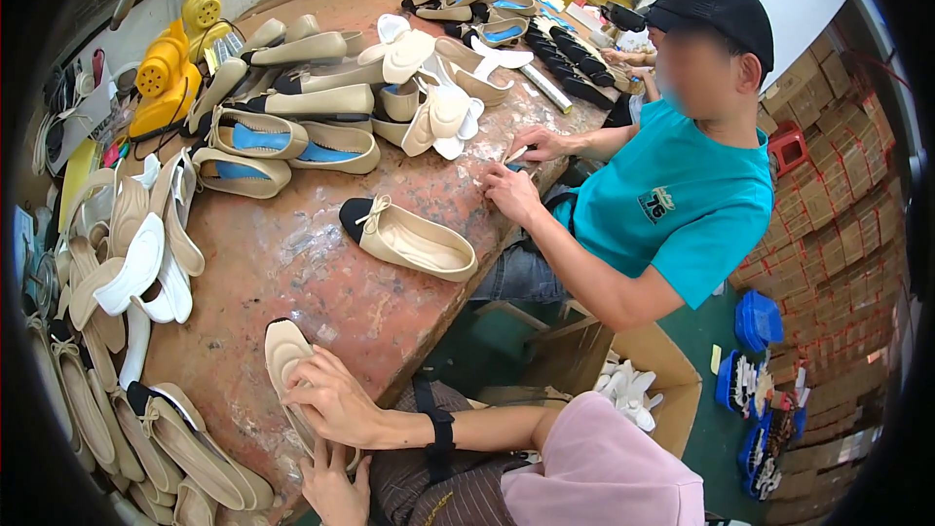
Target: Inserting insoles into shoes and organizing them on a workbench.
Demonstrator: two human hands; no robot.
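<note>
A beige ballet flat point(279, 323) with a black toe lies at the table's near edge, mostly covered by a beige padded insole point(284, 349). My right hand point(336, 397) bends over the insole, its fingers closed and pressed against the middle. Below it, my left hand point(336, 489) grips the heel end of the flat, partly hidden at the lower edge. Farther up the table, a finished-looking beige flat point(419, 242) with a black toe and bow rests apart from both hands.
A co-worker in a teal shirt point(672, 195) works at the table's right side. Piled beige flats point(312, 102) and white insoles point(161, 263) lie at the back and left. Yellow tools point(166, 78) stand far left. A cardboard box point(672, 370) sits by the table edge.
</note>
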